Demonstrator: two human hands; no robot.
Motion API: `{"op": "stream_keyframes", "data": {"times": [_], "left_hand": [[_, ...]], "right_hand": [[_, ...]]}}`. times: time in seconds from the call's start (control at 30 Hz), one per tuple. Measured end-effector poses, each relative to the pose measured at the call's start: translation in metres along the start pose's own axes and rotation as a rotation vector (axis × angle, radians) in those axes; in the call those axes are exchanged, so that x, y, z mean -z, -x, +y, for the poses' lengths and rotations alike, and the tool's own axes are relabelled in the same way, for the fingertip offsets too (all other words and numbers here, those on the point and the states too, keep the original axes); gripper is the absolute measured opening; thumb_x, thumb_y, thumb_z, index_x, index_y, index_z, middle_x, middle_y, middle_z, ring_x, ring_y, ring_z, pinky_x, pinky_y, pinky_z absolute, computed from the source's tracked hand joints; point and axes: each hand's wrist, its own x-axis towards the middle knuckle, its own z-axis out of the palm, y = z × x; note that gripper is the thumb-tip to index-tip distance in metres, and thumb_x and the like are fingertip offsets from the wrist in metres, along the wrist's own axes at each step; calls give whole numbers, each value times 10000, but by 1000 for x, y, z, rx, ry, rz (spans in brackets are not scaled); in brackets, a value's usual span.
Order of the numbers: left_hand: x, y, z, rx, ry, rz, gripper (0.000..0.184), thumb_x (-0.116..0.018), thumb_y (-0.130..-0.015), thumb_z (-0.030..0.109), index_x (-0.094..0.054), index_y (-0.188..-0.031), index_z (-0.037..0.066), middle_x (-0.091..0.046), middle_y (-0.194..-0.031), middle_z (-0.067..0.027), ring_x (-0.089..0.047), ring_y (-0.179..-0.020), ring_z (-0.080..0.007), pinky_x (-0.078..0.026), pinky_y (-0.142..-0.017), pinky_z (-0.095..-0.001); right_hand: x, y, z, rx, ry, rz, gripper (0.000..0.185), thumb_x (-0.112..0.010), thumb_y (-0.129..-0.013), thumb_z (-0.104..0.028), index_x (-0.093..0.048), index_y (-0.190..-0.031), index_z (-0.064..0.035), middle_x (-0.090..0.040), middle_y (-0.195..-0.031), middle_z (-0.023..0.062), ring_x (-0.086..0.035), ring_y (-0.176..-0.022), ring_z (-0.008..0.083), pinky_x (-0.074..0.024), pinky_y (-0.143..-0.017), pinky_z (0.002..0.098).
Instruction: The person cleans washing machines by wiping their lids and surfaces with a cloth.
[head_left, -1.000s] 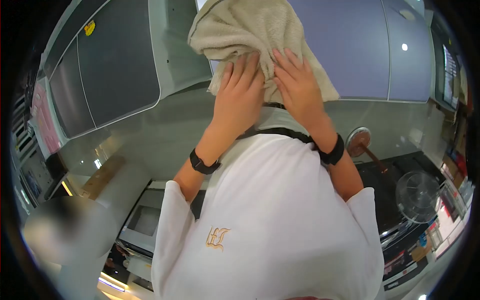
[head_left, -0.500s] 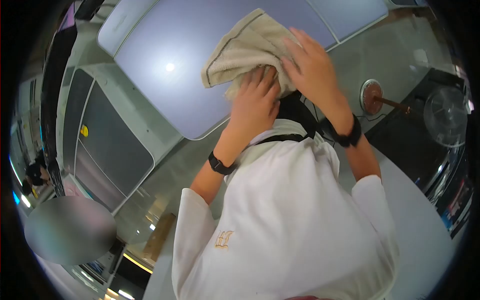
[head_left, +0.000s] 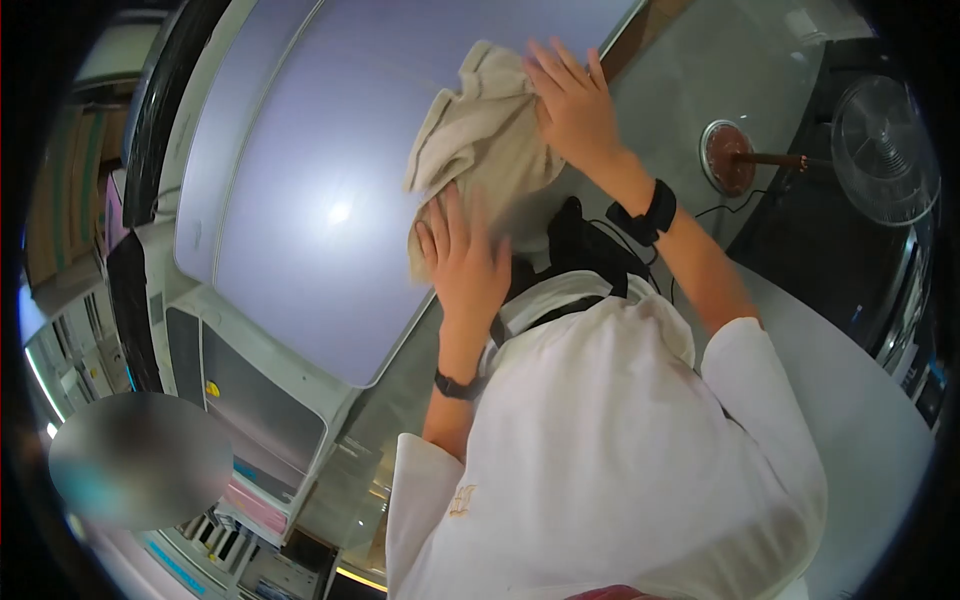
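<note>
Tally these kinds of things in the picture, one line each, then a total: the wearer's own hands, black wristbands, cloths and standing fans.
Left hand and right hand: 2
Left wristband and right wristband: 2
Beige cloth: 1
Standing fan: 1
Total: 6

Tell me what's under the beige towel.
Beneath the beige towel is the glossy lavender panel, visible around it. The stretch of panel edge there, and anything else underneath, is covered.
</note>
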Motion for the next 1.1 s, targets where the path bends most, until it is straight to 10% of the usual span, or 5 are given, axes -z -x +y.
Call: {"op": "stream_keyframes", "data": {"times": [0.4,0.77,0.87,1.1], "left_hand": [[-81,-156,97,271,-420,68,697,-545,-1029,521,-454,-1597,128,-335,-1652,-287,-138,-1553,-597,-114,-1145,-822],[-83,-242,132,115,-283,20,594,-556,-1033,397,-532,-1516,53,-450,-1552,-302,-352,-1487,-495,-198,-1193,-710],[-92,-290,155,45,-195,32,582,-569,-1015,363,-539,-1502,44,-467,-1545,-287,-373,-1474,-482,-179,-1209,-700],[-101,-404,213,-70,67,-39,642,-574,-1007,349,-455,-1579,83,-438,-1597,-265,-330,-1512,-498,-99,-1224,-717]], "right_hand": [[-19,-31,98,236,-366,-26,391,-599,-907,-111,-710,-1256,26,-660,-1383,159,-561,-1375,314,-404,-1214,462],[-24,-88,165,128,-461,133,353,-651,-864,-134,-750,-1194,-58,-711,-1271,89,-644,-1225,267,-504,-1102,388],[-2,-124,214,43,-577,-290,372,-638,-817,-60,-759,-1168,-49,-724,-1211,108,-666,-1155,288,-545,-1004,394],[52,-203,312,63,-545,165,352,-675,-749,-53,-777,-1081,-103,-723,-1078,44,-673,-1068,284,-567,-888,407]]}}
